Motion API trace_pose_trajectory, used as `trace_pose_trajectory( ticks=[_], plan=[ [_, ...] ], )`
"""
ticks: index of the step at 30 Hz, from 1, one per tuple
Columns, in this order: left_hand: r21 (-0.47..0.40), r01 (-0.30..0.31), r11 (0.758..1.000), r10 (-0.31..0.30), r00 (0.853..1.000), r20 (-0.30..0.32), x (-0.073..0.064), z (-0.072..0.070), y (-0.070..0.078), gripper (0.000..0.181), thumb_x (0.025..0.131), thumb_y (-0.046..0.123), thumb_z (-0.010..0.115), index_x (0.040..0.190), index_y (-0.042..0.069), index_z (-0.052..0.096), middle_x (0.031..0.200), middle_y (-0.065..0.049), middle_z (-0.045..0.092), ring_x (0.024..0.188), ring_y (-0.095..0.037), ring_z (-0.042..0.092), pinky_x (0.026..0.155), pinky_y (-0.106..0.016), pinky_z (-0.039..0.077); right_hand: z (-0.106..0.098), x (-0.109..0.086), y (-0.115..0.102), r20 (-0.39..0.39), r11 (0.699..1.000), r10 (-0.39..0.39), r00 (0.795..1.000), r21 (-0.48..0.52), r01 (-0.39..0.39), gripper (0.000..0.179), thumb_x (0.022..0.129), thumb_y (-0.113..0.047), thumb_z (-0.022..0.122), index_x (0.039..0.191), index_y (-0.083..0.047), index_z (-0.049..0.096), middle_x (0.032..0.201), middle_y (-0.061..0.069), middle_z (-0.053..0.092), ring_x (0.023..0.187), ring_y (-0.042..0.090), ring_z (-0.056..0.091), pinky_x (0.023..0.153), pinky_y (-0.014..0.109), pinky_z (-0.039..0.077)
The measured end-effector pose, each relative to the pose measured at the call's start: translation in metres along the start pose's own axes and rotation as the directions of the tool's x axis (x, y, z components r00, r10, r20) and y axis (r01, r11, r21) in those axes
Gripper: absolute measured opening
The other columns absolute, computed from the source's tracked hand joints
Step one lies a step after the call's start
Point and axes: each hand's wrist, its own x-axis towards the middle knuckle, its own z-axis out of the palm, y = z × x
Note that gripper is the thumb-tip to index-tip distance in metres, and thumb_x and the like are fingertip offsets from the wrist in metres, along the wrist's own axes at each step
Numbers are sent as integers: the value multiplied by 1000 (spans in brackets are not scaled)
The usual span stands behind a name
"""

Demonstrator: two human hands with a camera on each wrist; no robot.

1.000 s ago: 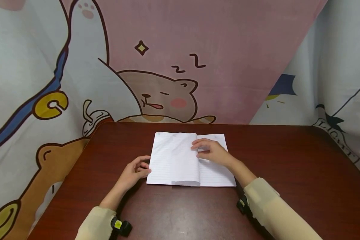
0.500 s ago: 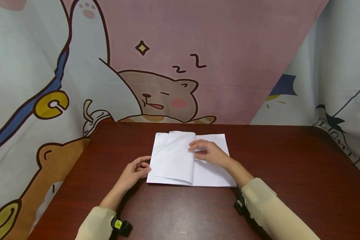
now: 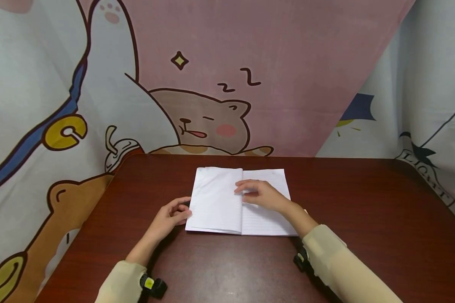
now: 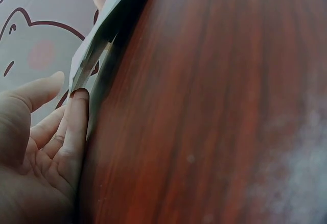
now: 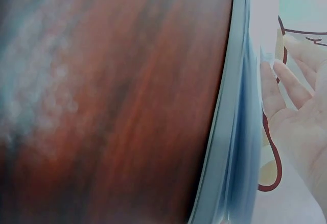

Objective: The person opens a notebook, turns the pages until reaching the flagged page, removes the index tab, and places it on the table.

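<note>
An open notebook (image 3: 217, 202) with white ruled pages lies on the dark red-brown table. My left hand (image 3: 170, 216) is at its left edge. In the left wrist view, a fingertip touches the underside of the notebook's edge (image 4: 84, 63), while the thumb (image 4: 53, 83) stays a little apart from the paper. Over the fold, my right hand (image 3: 263, 194) reaches across the right-hand page (image 3: 267, 221), its fingertips at the inner edge of the left page. The right wrist view has these fingers (image 5: 273, 89) beside the paper, loosely extended and pinching nothing visible.
The table (image 3: 364, 202) extends on both sides of the notebook. Behind it hangs a cartoon-printed cloth (image 3: 288, 84). A small dark camera sits on each wrist, the left one (image 3: 157, 287) close to the table's surface.
A raised page has come down flat on the left side of the notebook. My right hand has slid slightly left, across the fold. The left hand has stayed in place.
</note>
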Motion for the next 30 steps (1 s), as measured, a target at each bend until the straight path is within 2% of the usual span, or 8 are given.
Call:
trace_pose_trajectory(
  ticks=[6,13,20,26,30],
  plan=[
    [4,-10,1000,10,1000,2,0,-1,-1,49,94,10,68,139,-1,53,102,-18,61,80,-5,62,75,-22,57,1,0,-2,34,1000,-9,999,-12,10,29,90,0,68,119,-3,70,142,20,56,136,36,50,104,45,49],
    [15,-10,1000,10,1000,5,-2,-1,0,51,92,12,70,139,1,53,103,-17,60,79,-7,61,72,-22,57,3,0,-5,60,1000,1,998,-31,1,29,90,-3,69,118,-6,71,141,16,59,137,32,50,110,35,42],
    [29,-10,1000,9,1000,21,-2,-3,2,54,90,8,72,141,2,52,105,-17,62,80,-8,63,74,-22,57,2,0,-6,65,999,-14,998,-42,17,28,90,-5,71,118,-6,71,140,16,60,135,33,52,112,40,41],
    [54,-5,999,3,999,35,-1,-4,3,54,91,9,71,141,2,51,106,-20,62,79,-9,63,75,-23,58,1,-1,-4,49,1000,11,999,-28,-10,32,89,-6,73,120,-5,70,138,15,62,133,32,55,108,35,44],
    [54,-5,999,4,999,33,0,-4,2,53,91,8,71,140,2,51,105,-20,61,79,-10,63,75,-23,58,-1,-2,-2,34,1000,13,999,16,-13,33,88,-4,73,121,-2,69,136,19,61,130,35,56,105,41,48]
  ],
)
